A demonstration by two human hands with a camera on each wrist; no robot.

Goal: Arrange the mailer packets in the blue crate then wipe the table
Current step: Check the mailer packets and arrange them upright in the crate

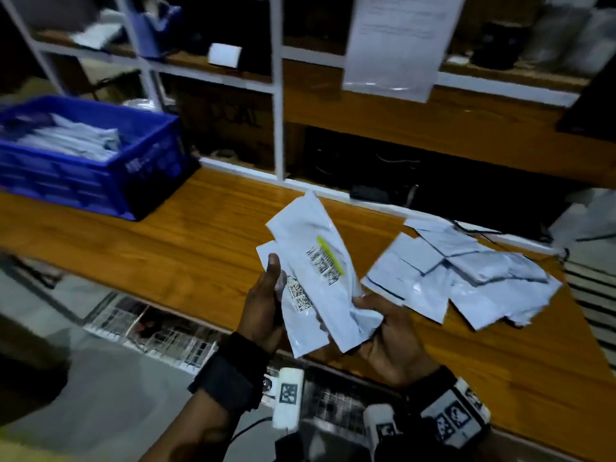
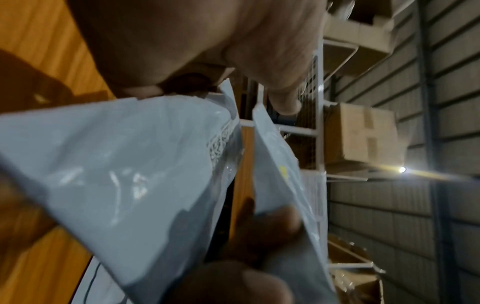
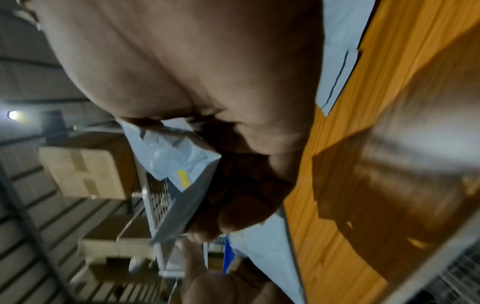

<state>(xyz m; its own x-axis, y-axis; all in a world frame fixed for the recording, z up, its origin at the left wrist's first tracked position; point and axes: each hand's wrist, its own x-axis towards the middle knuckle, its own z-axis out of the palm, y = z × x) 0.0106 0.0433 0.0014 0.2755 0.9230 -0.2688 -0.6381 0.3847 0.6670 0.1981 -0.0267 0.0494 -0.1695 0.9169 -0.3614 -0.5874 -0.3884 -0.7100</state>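
Item: held mailer packets [image 1: 320, 281], a small fanned bundle above the table's near edge, centre of the head view. Your left hand [image 1: 263, 308] pinches the bundle's lower left, thumb laid up its face. Your right hand [image 1: 390, 335] cups the lower right corner, fingers curled round it.

Item: loose packets [image 1: 466, 275], an overlapping heap on the wooden table [image 1: 183, 248], at 3 o'clock from the bundle.

Item: blue crate [image 1: 100, 175], at 10 o'clock, well apart, some packets already lying inside.

Handling, as a judgement: square the fanned edges against each other before you carry them; the film looks slick and a loose fan may slide apart. Lay the bundle flat beside those already in the crate. Wiping waits until the heap is gone.
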